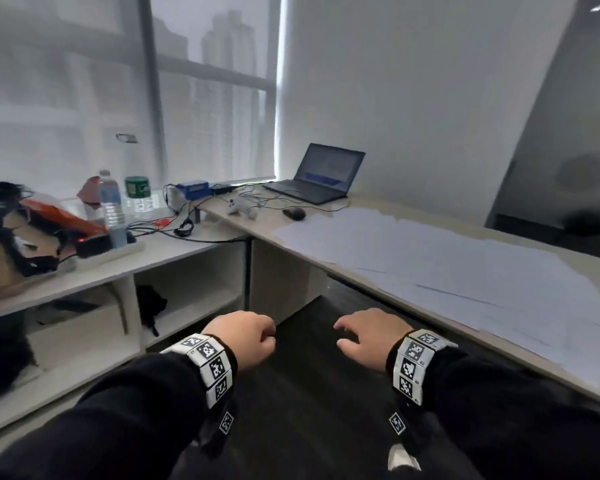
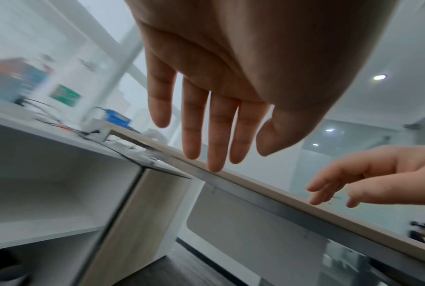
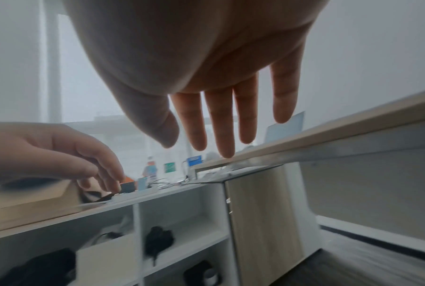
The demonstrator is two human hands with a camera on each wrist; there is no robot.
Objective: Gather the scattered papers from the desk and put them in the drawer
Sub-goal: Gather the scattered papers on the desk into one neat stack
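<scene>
Several white papers [image 1: 447, 265] lie spread and overlapping along the light wooden desk [image 1: 388, 296] on the right. My left hand [image 1: 253, 337] and right hand [image 1: 361, 336] hover side by side over the dark floor, in front of and below the desk's edge [image 2: 255, 183]. Neither touches anything. The left wrist view shows my left hand [image 2: 231, 151] empty with straight fingers [image 2: 216, 135]. The right wrist view shows my right hand [image 3: 206, 135] equally empty, fingers [image 3: 221, 125] extended. No drawer shows plainly; a wood-fronted cabinet [image 1: 278, 271] stands under the desk's left end.
An open laptop [image 1: 323, 174], a black mouse [image 1: 294, 213] and a white controller [image 1: 241, 207] occupy the desk's far end. To the left, a white shelf unit [image 1: 187, 289] carries water bottles [image 1: 111, 202], a blue box [image 1: 194, 189], cables and bags.
</scene>
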